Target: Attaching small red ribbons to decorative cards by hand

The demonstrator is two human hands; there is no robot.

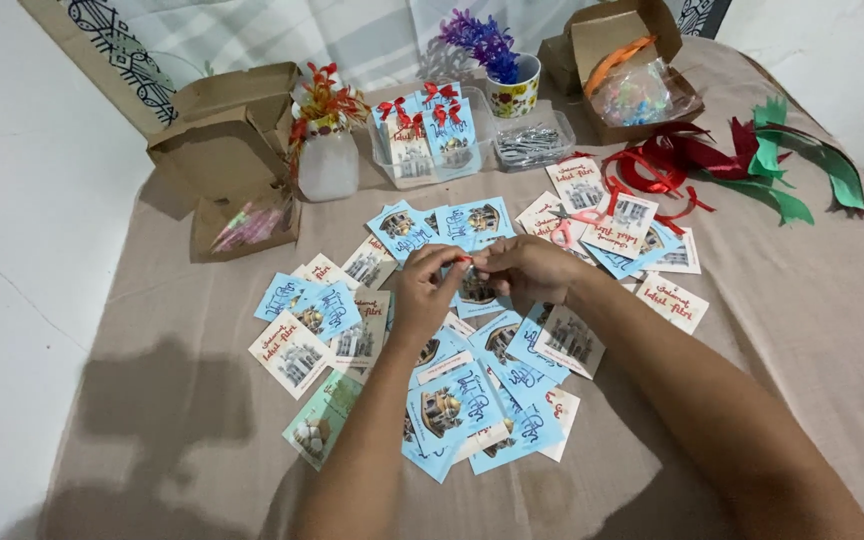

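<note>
Toward the near edge of the cloth-covered surface [792, 330], a loose spread of small cards [452, 400] is seen, some blue and some white, overlapping one another. Above the middle of this spread, the left hand [424, 290] and the right hand [530, 268] are brought together, fingertips nearly touching. A small red ribbon piece [465, 259] is pinched between the fingers of both hands, and a blue card [476, 288] is held just beneath them; exactly which fingers grip the card cannot be told. Just beyond the right hand, pink-handled scissors [572, 222] are laid on more cards. Further back, near the middle of the far edge, a clear tray [432, 150] is filled with upright cards bearing red bows, and beside it a smaller clear tray of silvery pins [532, 145] is placed. Loose red ribbon [657, 165] and green ribbon [802, 165] are strewn toward the far right corner. Brown cardboard boxes [227, 150] are stood at the far left, with a white vase [327, 150] next to them. A cup of purple flowers [507, 85] and an open box [622, 70] are found at the far edge.
</note>
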